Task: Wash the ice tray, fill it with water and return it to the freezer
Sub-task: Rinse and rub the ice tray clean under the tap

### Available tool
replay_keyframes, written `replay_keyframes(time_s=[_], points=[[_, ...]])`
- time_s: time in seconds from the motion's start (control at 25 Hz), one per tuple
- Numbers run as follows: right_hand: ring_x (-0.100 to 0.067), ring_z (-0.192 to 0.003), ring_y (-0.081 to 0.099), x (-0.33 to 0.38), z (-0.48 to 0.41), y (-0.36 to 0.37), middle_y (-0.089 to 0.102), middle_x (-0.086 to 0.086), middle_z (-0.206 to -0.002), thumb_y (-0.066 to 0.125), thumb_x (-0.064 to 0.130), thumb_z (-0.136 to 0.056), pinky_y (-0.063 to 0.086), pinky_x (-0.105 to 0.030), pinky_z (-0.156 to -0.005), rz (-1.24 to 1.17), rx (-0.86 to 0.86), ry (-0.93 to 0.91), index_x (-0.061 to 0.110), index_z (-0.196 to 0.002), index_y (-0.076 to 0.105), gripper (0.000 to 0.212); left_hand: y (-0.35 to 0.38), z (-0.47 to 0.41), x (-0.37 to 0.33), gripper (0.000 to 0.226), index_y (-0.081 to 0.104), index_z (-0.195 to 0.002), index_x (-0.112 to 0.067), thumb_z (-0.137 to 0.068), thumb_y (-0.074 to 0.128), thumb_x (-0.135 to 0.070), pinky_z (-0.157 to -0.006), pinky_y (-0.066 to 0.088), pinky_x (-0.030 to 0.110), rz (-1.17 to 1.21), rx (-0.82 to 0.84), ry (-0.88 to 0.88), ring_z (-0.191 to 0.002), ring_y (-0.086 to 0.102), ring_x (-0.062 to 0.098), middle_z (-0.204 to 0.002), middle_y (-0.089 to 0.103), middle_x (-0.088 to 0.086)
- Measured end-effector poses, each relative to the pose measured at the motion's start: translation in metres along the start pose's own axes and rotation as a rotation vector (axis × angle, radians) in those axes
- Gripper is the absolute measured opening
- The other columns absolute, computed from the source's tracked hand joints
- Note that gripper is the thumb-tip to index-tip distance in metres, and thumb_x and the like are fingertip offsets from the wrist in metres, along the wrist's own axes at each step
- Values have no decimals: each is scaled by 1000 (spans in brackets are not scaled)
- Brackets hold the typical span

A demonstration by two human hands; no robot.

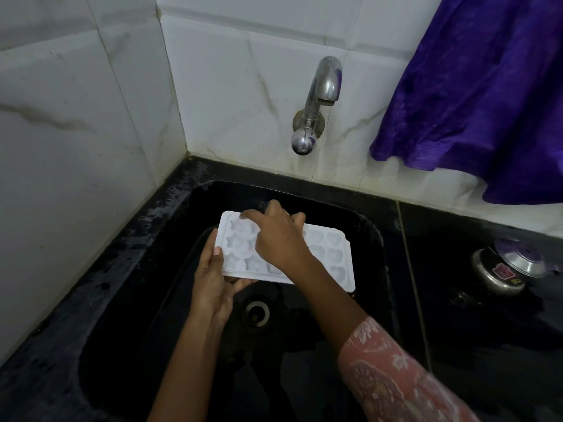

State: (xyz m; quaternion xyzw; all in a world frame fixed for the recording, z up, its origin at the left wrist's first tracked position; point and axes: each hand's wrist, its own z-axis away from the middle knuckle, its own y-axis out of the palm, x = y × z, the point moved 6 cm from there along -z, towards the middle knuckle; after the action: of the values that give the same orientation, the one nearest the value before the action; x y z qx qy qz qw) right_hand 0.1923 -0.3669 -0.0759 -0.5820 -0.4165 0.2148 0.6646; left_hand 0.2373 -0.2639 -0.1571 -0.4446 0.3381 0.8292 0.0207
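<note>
- Filling the lower view: black sink (376, 236).
- White ice tray (333, 257) held over its basin, near the drain (257, 312).
- Left hand (213, 287) grips the tray's left end, thumb on top.
- Right hand (280, 239), fingers spread, presses its moulds.

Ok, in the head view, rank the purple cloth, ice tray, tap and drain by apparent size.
Largest first:
purple cloth
ice tray
tap
drain
The cloth runs off the frame, so only its visible part counts.

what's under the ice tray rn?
The left hand grips the ice tray at its near-left corner, fingers underneath. Below are the black sink and its drain, showing past the near edge. The sink floor directly beneath the tray is covered.
</note>
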Motion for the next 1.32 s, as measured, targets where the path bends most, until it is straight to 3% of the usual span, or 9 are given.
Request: replay_keyframes(time_s=[0.12, 0.36, 0.56, 0.72, 0.84, 0.96, 1.08, 1.32], points=[[-16, -105, 45, -34, 32, -9, 32, 3, -104, 43, -1, -83, 12, -31, -89, -99, -82, 148, 36, -124, 53, 56, -5, 0, 0, 34, 48, -130, -30, -101, 33, -21, -55, 57, 37, -6, -8, -8, -100, 61, 20, -118, 59, -1], [-17, -100, 42, -109, 81, -15, 32, 3, -101, 46, 2, -83, 13, -32, -88, -20, -109, 440, 34, -113, 61, 47, -13, -2, -6, 37, 42, -137, -26, -102, 30, -21, -54, 58, 38, -40, 5, 15, -99, 60, 19, -112, 59, -5], [-16, -93, 33, -111, 89, -5, 40, -4, -111, 43, 11, -92, 13, -35, -99, -123, -66, 453, 35, -121, 58, 40, -14, -2, -8, 38, 40, -138, -25, -102, 30, -20, -52, 58, 36, -25, 13, 4, -97, 59, 20, -110, 59, -3], [-19, -107, 42, -108, 87, 0, 33, 1, -104, 47, 17, -93, 3, -31, -90, -92, -54, 428, 35, -123, 57, 37, -13, -1, -11, 37, 42, -136, -23, -102, 30, -19, -52, 58, 37, -27, 23, 15, -97, 60, 21, -110, 60, -2], [-16, -102, 38, -111, 87, 0, 32, 3, -103, 48, 18, -93, 4, -30, -88, -100, -71, 422, 39, -122, 56, 37, -15, -2, -12, 37, 42, -136, -22, -102, 29, -19, -53, 58, 37, -34, 14, 20, -96, 60, 20, -113, 59, 0], [-12, -88, 26, -112, 86, 1, 38, -1, -107, 47, 15, -93, 11, -34, -98, -112, -79, 433, 40, -123, 56, 40, -15, -4, -13, 38, 40, -139, -22, -102, 30, -20, -52, 58, 35, -48, 10, 29, -96, 60, 20, -113, 59, 0], [-17, -94, 29, -111, 85, -1, 40, -6, -118, 43, 10, -92, 22, -39, -103, -87, -34, 440, 36, -126, 53, 44, -15, -4, -13, 39, 40, -139, -22, -102, 30, -20, -52, 58, 35, -57, 9, 28, -96, 60, 20, -115, 59, 1], [-11, -88, 21, -109, 85, -3, 35, -2, -106, 44, 9, -92, 16, -36, -102, -118, -51, 423, 36, -123, 56, 43, -14, -4, -13, 38, 40, -138, -22, -102, 29, -20, -50, 58, 35, -47, -13, 30, -93, 60, 19, -107, 59, -3]])
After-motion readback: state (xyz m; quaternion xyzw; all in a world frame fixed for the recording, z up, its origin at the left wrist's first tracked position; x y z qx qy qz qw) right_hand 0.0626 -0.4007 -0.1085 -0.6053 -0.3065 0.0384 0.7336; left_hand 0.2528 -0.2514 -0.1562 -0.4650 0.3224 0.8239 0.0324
